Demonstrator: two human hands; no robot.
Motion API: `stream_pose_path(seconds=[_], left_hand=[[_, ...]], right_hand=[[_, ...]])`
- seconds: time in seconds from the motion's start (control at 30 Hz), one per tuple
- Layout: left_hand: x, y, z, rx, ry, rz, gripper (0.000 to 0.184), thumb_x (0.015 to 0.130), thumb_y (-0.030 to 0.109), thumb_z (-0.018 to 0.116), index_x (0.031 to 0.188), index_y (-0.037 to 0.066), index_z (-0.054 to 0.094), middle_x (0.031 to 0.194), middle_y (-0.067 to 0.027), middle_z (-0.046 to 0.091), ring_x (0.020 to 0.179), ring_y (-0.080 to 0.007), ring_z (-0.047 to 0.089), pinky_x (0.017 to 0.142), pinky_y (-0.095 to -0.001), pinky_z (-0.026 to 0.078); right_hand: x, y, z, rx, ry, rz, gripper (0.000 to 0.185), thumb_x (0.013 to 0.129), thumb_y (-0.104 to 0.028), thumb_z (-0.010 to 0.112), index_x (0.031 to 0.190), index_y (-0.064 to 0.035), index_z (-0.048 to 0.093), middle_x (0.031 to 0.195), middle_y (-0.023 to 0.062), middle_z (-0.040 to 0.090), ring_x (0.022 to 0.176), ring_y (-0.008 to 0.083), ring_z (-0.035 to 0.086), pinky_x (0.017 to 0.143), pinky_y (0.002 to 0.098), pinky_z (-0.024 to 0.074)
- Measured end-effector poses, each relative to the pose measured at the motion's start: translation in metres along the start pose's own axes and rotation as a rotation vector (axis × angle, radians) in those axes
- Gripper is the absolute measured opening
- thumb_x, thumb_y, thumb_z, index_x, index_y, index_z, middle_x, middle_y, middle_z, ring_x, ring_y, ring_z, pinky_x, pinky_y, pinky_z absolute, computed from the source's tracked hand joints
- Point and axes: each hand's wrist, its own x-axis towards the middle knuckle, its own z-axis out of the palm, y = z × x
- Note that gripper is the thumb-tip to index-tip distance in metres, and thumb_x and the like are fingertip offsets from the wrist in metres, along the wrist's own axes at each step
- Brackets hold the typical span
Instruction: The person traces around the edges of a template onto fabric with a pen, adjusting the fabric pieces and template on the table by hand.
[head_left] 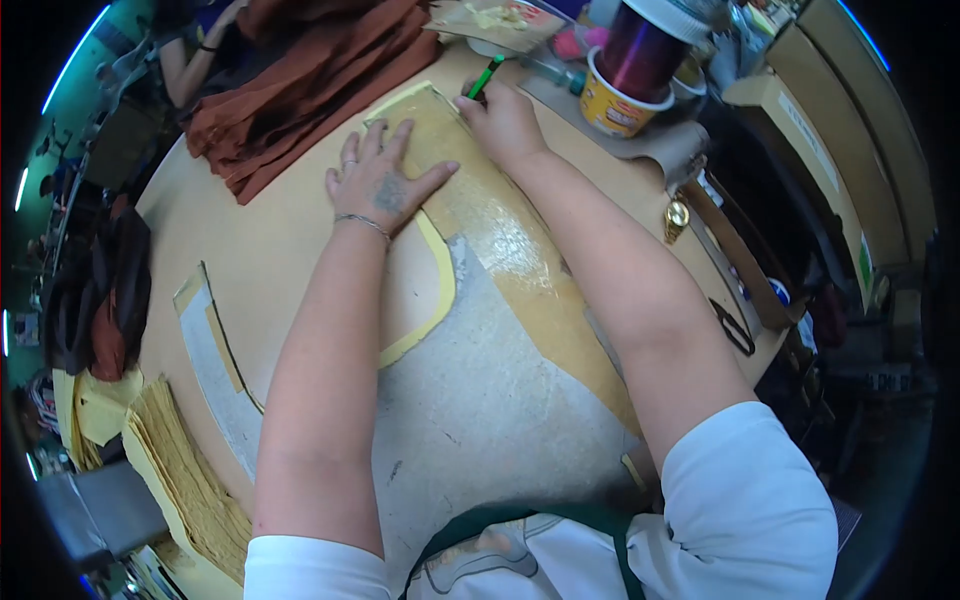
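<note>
My left hand [385,182] lies flat with fingers spread, pressing on a large stiff pattern sheet [480,195]. The sheet is covered partly in shiny tan tape and is grey toward my body. Beneath it, a yellow piece of material [438,300] shows along the curved left side and at the far end. My right hand [507,125] is closed around a green pen [487,74] at the sheet's far right edge. The pen's tip is hidden behind my fingers.
Folded rust-brown material [310,90] lies at the far left, with another person's arm [190,70] beyond. A yellow tub [620,105] holds a dark jar [650,45]. Right of my arm are a gold watch [677,217] and scissors [735,328]. Yellow sheets [185,470] are stacked at left.
</note>
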Motion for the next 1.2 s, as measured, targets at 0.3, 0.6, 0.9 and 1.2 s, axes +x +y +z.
stream_pose_path(seconds=[0.3,0.6,0.9,1.2], left_hand=[[0.001,0.003,0.003,0.063,-0.055,-0.014,0.082,0.064,0.072,0.047,0.132,0.028,0.029,0.140,-0.0044,0.020,0.129,-0.0273,0.015,0.096,-0.0573,0.018],[-0.088,0.089,-0.045,0.195,-0.289,0.221,0.082,0.062,0.057,0.063,0.126,0.013,0.038,0.134,-0.0108,0.031,0.123,-0.0294,0.030,0.092,-0.0568,0.028],[-0.094,0.108,-0.050,0.186,-0.503,0.193,0.100,0.051,0.055,0.073,0.129,0.010,0.030,0.133,-0.0111,0.031,0.118,-0.0351,0.034,0.091,-0.0490,0.036],[-0.095,0.104,-0.052,0.156,-0.504,0.166,0.096,0.054,0.054,0.071,0.130,0.011,0.030,0.135,-0.0103,0.026,0.121,-0.0352,0.030,0.090,-0.0515,0.036]], right_hand=[[-0.143,-0.009,-0.095,0.283,0.019,0.121,0.011,0.080,-0.012,0.056,0.082,-0.0035,0.049,0.067,0.0117,0.055,0.062,0.0224,0.057,0.057,0.0319,0.0436],[-0.141,-0.004,-0.094,0.314,0.071,0.095,0.012,0.079,-0.012,0.057,0.082,-0.0038,0.050,0.072,0.0129,0.056,0.066,0.0294,0.056,0.060,0.0350,0.0439],[-0.123,-0.011,-0.089,0.141,-0.038,0.056,0.013,0.078,-0.014,0.056,0.084,-0.0031,0.052,0.078,0.0163,0.057,0.073,0.0343,0.056,0.065,0.0395,0.0442],[-0.026,-0.003,-0.028,0.074,-0.134,0.025,0.018,0.076,-0.016,0.058,0.089,-0.0042,0.053,0.080,0.0198,0.058,0.078,0.0364,0.056,0.068,0.0421,0.0439]])
